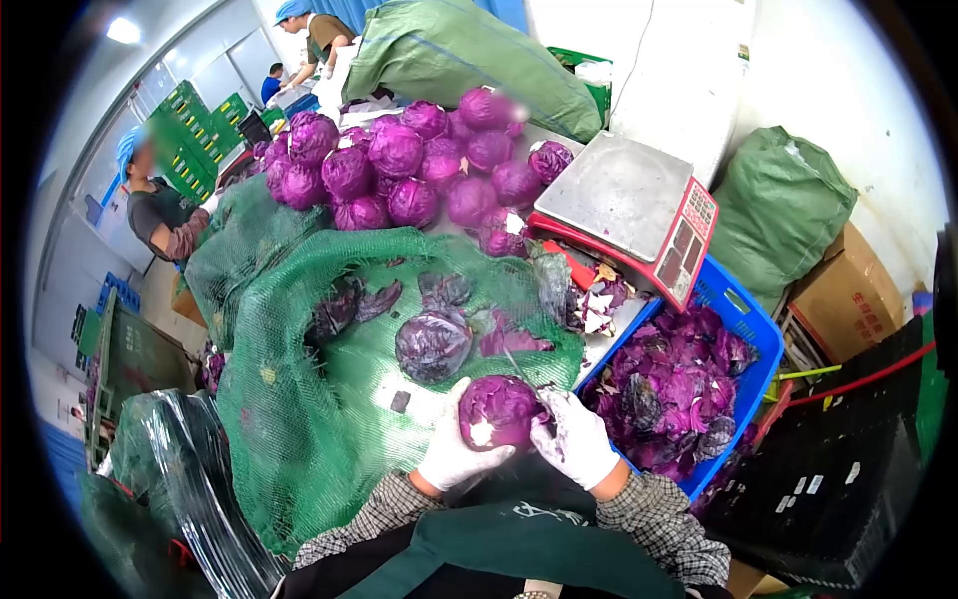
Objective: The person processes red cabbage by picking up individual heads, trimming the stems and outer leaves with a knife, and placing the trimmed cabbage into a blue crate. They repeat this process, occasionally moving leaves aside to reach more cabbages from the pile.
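Observation:
A purple cabbage (pixel 499 411) with a pale cut stem is held over the front of the work surface. My left hand (pixel 457 439), in a white glove, is wrapped round its left side. My right hand (pixel 574 434), also gloved, closes at the cabbage's right edge, where a thin dark object, perhaps a blade or a leaf, shows by the fingers; I cannot make it out. Just behind, a darker cabbage (pixel 434 345) rests on the green mesh sack (pixel 289 399), with loose dark leaves (pixel 357 301) around it.
Purple cabbages (pixel 396 152) are piled at the back, beside a red scale (pixel 624 195). To the right, a blue crate (pixel 763 349) holds leaves. A large green sack (pixel 474 65) lies behind the pile. Co-workers (pixel 160 205) stand at the left and far back.

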The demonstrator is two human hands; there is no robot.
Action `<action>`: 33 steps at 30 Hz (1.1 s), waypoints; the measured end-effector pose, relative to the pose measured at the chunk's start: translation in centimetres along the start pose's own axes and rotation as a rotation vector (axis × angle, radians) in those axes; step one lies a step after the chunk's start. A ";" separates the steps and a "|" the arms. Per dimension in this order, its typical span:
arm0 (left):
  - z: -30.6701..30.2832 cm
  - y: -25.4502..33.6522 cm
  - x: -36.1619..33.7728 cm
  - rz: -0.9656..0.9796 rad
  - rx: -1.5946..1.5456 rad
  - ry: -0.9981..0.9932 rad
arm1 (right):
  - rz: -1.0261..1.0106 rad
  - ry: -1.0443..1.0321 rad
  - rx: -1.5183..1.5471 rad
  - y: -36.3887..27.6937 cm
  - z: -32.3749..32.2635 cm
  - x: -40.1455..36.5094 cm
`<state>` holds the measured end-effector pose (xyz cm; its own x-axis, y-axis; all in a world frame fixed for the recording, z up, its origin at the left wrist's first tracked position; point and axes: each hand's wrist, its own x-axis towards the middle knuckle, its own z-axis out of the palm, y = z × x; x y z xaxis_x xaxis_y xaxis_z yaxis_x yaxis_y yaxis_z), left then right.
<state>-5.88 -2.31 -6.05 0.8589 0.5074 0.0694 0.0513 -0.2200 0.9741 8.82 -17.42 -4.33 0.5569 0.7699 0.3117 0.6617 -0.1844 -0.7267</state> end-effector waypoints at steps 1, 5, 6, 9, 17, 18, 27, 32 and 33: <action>0.1 0.0 0.1 0.011 0.003 0.018 | 0.028 -0.005 -0.018 0.4 0.1 0.1; -0.3 0.0 -0.4 -0.123 -0.260 0.032 | 0.042 0.164 -0.022 5.1 1.6 0.9; -0.6 -0.1 -0.5 -0.234 -0.473 0.032 | 0.192 0.126 0.092 6.3 1.3 -0.1; -2.1 -1.6 -1.6 -0.408 -1.036 -0.082 | 0.203 0.231 -0.088 6.8 -3.5 -1.0; -0.4 0.6 0.7 -0.368 -1.122 -0.081 | 0.356 0.239 0.453 3.2 -8.3 -1.6; -0.1 0.6 0.9 -0.361 -1.115 -0.082 | 0.334 0.097 0.288 1.6 -7.8 -1.2; 0.7 1.8 0.0 -0.529 -1.073 0.042 | 0.069 0.000 0.530 0.8 -0.3 0.1; 0.6 1.3 -0.6 -0.534 -1.094 0.025 | 0.084 0.073 0.386 4.5 2.0 0.2; 0.3 0.9 -0.8 -0.515 -1.094 0.026 | 0.298 0.097 0.624 4.7 1.9 0.4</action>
<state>-6.35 -3.13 -5.28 0.8536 0.3477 -0.3879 -0.0851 0.8277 0.5546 11.22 -16.82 -8.73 0.7312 0.6778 0.0769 0.0783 0.0286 -0.9965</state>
